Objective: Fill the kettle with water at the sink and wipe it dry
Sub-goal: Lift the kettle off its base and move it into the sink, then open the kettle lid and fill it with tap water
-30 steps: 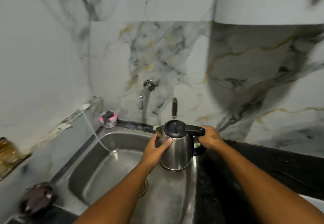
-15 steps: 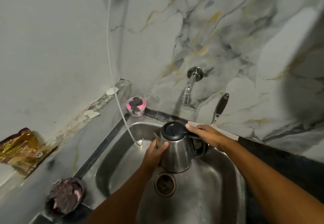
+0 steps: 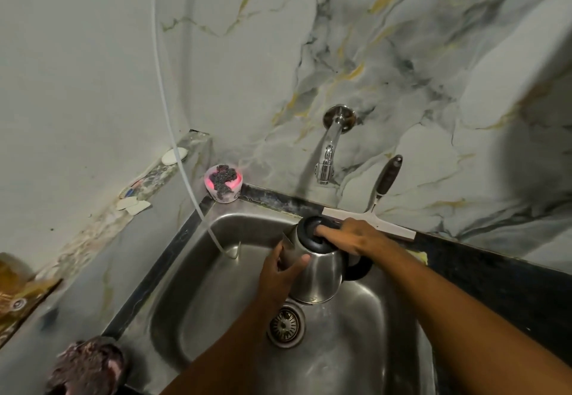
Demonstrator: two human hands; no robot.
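Steel kettle [image 3: 315, 271] held over the sink [image 3: 192, 271], centre of frame.
The left hand [image 3: 280, 274] wraps the kettle's body below the spout; the right hand [image 3: 356, 237] lies flat, fingers pressing the black lid [image 3: 315, 233]. The kettle hangs above the drain [image 3: 284, 324], below and slightly left of the tap [image 3: 328, 159]. Open basin spreads lower left; a white hose [image 3: 173, 147] drops into its upper-left corner, a squeegee [image 3: 371, 218] lines the back rim.
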